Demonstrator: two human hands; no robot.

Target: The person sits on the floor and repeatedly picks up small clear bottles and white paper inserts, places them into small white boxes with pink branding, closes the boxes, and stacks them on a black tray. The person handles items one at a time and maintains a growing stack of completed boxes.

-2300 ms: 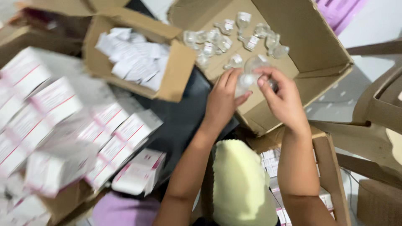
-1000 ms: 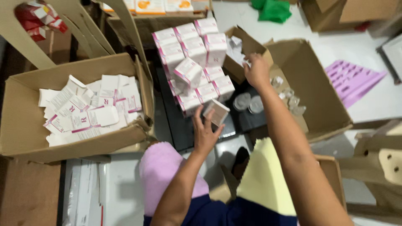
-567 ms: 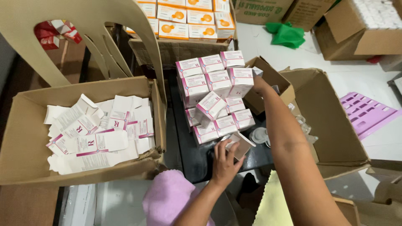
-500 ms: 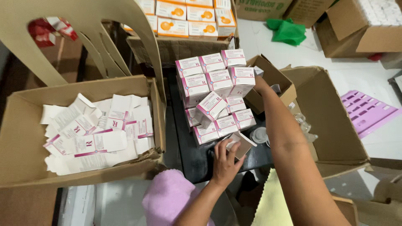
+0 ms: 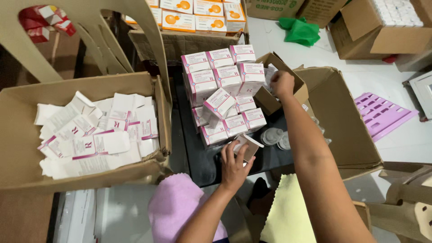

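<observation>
The left hand [image 5: 234,163] grasps an open small carton [image 5: 246,145] at six o'clock of the pink-and-white box stack [image 5: 225,90], while the clenched right hand [image 5: 282,83], reaching into the small cardboard box [image 5: 270,96] at three o'clock, could topple the tilted boxes.

1. The carton [image 5: 246,145] under my left hand [image 5: 234,164] is thin card, smooth, white with a pink band and a faint sheen.
2. The stacked cartons [image 5: 225,81] are the same smooth printed card.
3. The big box [image 5: 85,177] on my left is brown corrugated cardboard, matt and rough, its edges frayed.
4. The leaflets [image 5: 94,135] in it are thin matt paper, folded.
5. The small box [image 5: 288,96] by my right hand [image 5: 282,83] is matt brown cardboard too.
6. The bottles [image 5: 272,135] look like clear glossy plastic or glass; I cannot tell which.
7. The bench [image 5: 198,157] top is dark and smooth.
8. The pink cloth [image 5: 180,204] is fuzzy; the yellow cloth [image 5: 285,216] is flatter, matt.
9. The chair [image 5: 94,22] is beige moulded plastic with a dull sheen.
</observation>
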